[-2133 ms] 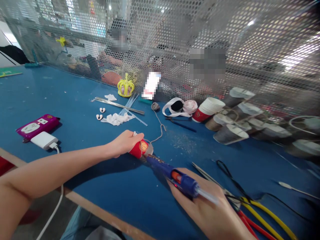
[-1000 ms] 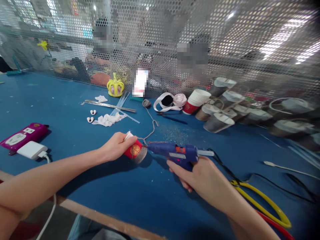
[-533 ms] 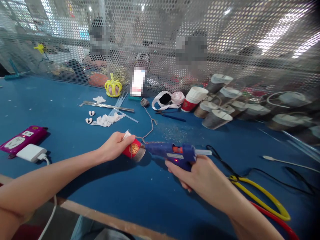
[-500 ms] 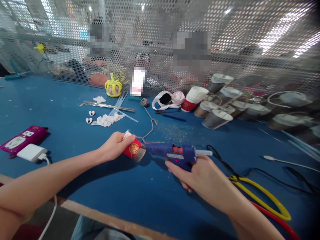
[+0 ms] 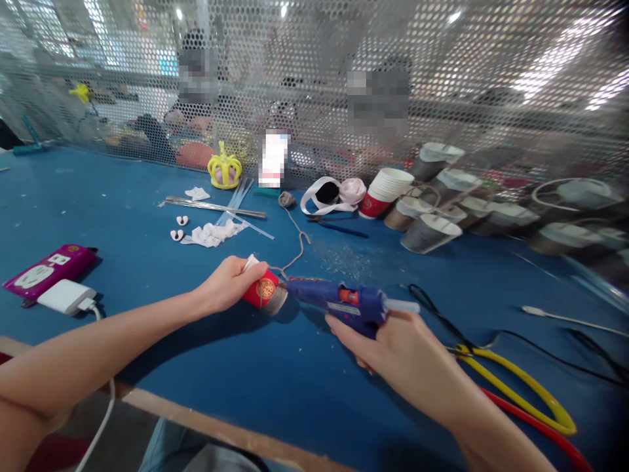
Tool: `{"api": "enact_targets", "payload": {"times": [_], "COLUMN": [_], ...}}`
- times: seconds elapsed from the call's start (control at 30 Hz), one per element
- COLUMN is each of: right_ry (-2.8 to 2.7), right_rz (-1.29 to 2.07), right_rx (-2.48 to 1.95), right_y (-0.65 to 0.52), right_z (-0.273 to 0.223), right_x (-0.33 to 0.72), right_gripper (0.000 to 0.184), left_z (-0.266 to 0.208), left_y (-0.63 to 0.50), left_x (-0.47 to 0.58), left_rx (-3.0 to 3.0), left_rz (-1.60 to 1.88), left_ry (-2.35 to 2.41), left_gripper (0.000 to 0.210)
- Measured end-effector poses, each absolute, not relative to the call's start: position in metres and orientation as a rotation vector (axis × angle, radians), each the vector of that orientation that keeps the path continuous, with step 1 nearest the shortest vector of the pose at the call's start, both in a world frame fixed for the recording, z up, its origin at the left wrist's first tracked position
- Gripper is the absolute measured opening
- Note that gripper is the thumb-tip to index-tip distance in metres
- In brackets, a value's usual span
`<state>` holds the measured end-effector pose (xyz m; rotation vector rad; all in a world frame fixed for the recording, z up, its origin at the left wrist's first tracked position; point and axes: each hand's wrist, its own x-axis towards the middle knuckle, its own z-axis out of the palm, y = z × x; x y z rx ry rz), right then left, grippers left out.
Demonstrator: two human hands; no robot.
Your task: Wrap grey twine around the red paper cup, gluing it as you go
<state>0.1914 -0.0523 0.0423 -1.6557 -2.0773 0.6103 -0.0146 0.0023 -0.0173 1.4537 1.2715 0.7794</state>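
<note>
My left hand (image 5: 228,284) is closed around a red paper cup (image 5: 255,295) with a gold emblem, tipped on its side. Grey-brown cord (image 5: 276,301) is wound round the cup's base end, and a strand (image 5: 301,246) of it runs back to a small ball of cord (image 5: 286,199). In my right hand (image 5: 388,341) is a blue hot glue gun (image 5: 339,303), my fingers wrapped round its handle. Its nozzle is at the cord-wound end of the cup; whether it touches I cannot tell. A clear glue stick (image 5: 403,306) sticks out of its rear.
Cord-wrapped cups (image 5: 432,233) and a stack of paper cups (image 5: 388,187) stand at the back right. Yellow-and-red-handled pliers (image 5: 521,387) lie by my right forearm. A purple power strip (image 5: 52,269) with a white charger (image 5: 67,297) is at left. Perforated metal (image 5: 236,85) borders the table's back.
The view has shifted very slightly. Both hands, the cup and the glue gun keep almost the same positions.
</note>
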Motion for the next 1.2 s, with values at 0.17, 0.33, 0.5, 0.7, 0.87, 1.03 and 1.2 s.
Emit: {"api": "enact_targets", "payload": {"times": [0.17,0.33,0.5,0.7,0.87,1.03,1.2], "right_ry": [-2.108,-2.163,-2.153,-2.169,-2.196,-2.208,-2.278], "right_rz": [0.559,0.487,0.475,0.341,0.423,0.421,0.399], "right_rx": [-1.610,-1.570,-1.550,-1.518,-1.453,-1.410,-1.407], "right_y": [-0.054,-0.054,-0.056,-0.058,-0.058,-0.059,-0.060], "right_z": [0.039,0.040,0.039,0.037,0.034,0.030,0.025], "right_x": [0.193,0.192,0.193,0.193,0.196,0.197,0.198], "right_gripper": [0.031,0.028,0.019,0.020,0.017,0.014,0.014], "left_z": [-0.017,-0.017,-0.017,-0.018,-0.017,-0.016,-0.019], "left_y": [0.002,0.003,0.003,0.003,0.003,0.003,0.004], "left_x": [-0.015,-0.014,-0.014,-0.015,-0.014,-0.014,-0.013], "left_rx": [1.471,1.460,1.467,1.494,1.506,1.494,1.463], "left_rz": [0.796,0.793,0.781,0.807,0.792,0.793,0.784], "left_ry": [1.248,1.266,1.285,1.264,1.277,1.287,1.269], "left_gripper": [0.041,0.040,0.041,0.043,0.044,0.043,0.044]}}
